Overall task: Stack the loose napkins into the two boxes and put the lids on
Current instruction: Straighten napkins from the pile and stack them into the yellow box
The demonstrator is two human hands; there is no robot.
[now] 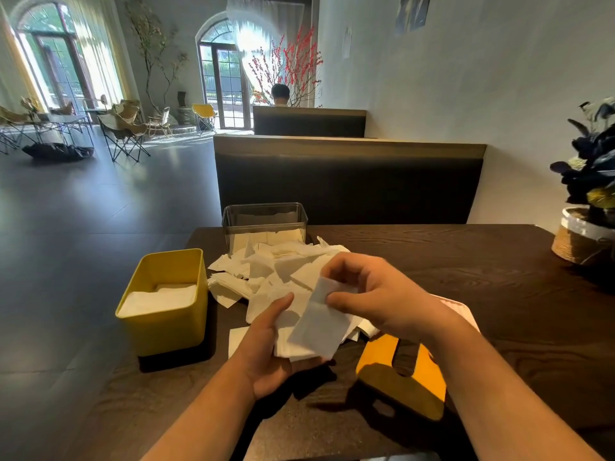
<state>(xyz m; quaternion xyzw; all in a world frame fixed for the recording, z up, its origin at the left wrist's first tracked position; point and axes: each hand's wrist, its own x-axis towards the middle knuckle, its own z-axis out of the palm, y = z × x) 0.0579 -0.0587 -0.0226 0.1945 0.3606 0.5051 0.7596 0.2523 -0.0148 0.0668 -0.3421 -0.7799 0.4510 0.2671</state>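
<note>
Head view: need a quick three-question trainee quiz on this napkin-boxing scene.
1. True or false: the open yellow plastic box already holds folded white paper napkins.
2. What do the left hand and the right hand each hold?
3. Where does the yellow slotted lid lie? A: on the yellow plastic box. B: on the dark wooden table. C: in the left hand.
Key: 1 true. 2 The left hand holds a white napkin stack; the right hand pinches a single white napkin over it. 3 B.
</note>
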